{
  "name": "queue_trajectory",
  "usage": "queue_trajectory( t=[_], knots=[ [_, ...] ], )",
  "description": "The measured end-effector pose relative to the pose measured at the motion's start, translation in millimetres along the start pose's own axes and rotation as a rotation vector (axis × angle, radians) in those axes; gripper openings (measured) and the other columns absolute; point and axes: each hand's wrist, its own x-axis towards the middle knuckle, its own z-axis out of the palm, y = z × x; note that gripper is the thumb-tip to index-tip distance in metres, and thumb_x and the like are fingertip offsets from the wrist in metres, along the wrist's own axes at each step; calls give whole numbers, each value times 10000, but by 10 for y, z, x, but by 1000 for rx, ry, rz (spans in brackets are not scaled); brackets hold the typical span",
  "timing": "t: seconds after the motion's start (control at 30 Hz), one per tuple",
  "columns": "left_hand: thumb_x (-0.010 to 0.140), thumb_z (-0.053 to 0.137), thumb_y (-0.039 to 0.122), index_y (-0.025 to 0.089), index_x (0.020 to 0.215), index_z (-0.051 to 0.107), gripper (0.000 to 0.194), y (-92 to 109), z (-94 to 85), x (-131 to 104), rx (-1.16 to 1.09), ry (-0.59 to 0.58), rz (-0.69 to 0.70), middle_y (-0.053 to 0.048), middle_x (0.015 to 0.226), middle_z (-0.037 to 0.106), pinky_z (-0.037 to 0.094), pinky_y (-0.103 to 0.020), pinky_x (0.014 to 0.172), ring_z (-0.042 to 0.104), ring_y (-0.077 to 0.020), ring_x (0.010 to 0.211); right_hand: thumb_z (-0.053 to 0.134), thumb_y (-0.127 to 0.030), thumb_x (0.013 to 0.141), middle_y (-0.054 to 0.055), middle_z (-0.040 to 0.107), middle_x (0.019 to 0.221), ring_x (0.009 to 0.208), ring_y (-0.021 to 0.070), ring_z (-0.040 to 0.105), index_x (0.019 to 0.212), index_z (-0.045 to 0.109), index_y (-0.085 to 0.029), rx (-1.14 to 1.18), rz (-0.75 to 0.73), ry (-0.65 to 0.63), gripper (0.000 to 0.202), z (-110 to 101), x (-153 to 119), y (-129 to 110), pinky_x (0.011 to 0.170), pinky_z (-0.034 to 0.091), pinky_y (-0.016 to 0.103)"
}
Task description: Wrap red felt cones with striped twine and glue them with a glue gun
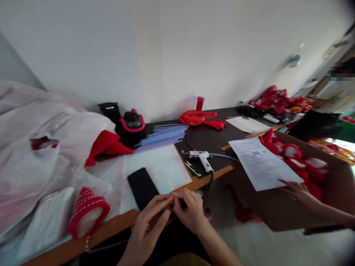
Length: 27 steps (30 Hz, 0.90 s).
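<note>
My left hand (154, 221) and my right hand (190, 208) meet at the table's front edge, fingers bent and pinched together. Between the fingertips is something small that I cannot make out, with a hint of dark red. Just behind my left hand a black phone (142, 188) lies on a white sheet (166, 166). A white glue gun (203, 159) rests on the dark tabletop beyond my right hand, beside a small yellow-green cutter (193, 169). To the left of my hands, a red knitted cone hat with white stripes (88, 210) lies near the edge.
Another person's hand (299, 194) touches a printed paper (260, 162) over a cardboard box (341, 184) of red stuffed pieces. White plastic bags (55, 122) fill the left. Glue sticks (166, 135), black cups (111, 112) and red cloth (196, 117) stand or lie near the wall.
</note>
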Motion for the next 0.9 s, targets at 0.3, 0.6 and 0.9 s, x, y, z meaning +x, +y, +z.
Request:
queue_trajectory(
  t=[0.3,0.6,0.9],
  knots=[
    [936,609,461,250,1193,746,360,53,31,-43,-329,-24,-88,-119,1240,632,623,-278,647,683,-202,883,475,-171,931,-25,604,595,479,108,560,732,563,-209,269,216,-21,221,8,78,46,488,448,208],
    [979,513,156,285,1434,560,475,-111,-86,-51,573,121,464,-146,1411,535,582,-354,970,651,-221,1141,659,-253,905,44,759,824,641,148,683,1041,739,-180,483,326,-177,173,-33,105,-50,583,549,233],
    [948,497,70,299,1477,503,576,-87,-388,2,1196,155,767,-176,1540,379,457,-549,1097,480,-324,1373,635,-190,886,30,754,739,587,145,678,875,749,-185,422,280,-237,114,-41,197,-114,548,526,226]
  ],
)
